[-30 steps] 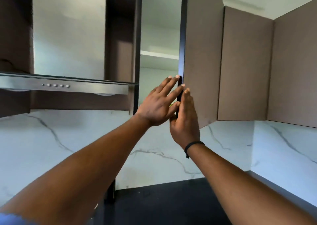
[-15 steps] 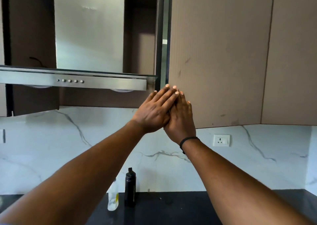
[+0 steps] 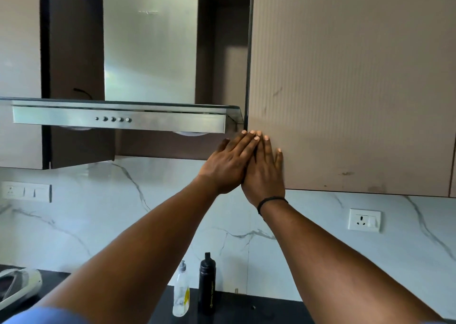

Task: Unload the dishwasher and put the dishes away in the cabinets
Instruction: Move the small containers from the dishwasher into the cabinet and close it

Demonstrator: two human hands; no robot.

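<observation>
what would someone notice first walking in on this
Two hands pressed flat, fingers straight, on the lower left corner of the tan cabinet door: the left hand partly overlaps the right hand, which wears a black wristband. To the left hangs a steel range hood, and below, on the black counter, a black bottle stands beside a clear pump bottle.

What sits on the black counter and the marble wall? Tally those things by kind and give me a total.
Bottles: 2, a clear bottle and a black bottle
Wall plates: 2, a switch panel and a socket
Pale object at the left edge, kind unclear: 1
Total: 5
</observation>
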